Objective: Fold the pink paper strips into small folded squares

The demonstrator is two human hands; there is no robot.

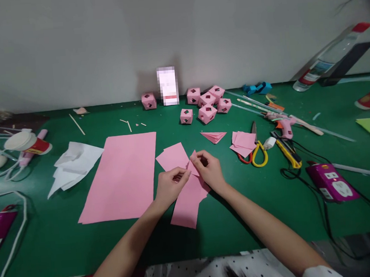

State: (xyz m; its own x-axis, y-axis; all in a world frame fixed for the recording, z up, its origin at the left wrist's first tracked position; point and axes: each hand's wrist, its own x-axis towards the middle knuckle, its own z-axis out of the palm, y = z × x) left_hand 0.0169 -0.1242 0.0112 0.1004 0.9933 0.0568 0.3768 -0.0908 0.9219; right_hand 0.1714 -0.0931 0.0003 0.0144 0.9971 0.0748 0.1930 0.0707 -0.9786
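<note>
Near the middle of the green table point(69, 254), the right hand point(209, 167) pinched a small pink piece point(193, 169) between thumb and fingers, while the left hand point(172, 182) had thumb and forefinger closed at its near left edge. Loose pink paper point(184, 211) lay beneath and around them. The piece might have ended up skewed if its edges slipped in those fingertips; a brushing wrist could have scattered the loose paper. Farther right, small pink squares point(244, 141) appeared to overlap the scissors point(260, 158), so tugging these might have spilled the stack.

Counted outward, there were one piece in the hands, one stack of squares, one bundle of folded triangles point(214, 136), one pair of scissors and seven pink boxes point(207, 114) at the far side. Left lay large pink sheets point(122, 177), too closely stacked to count. Two paper cups point(38, 145) stood apart, one toward each side.
</note>
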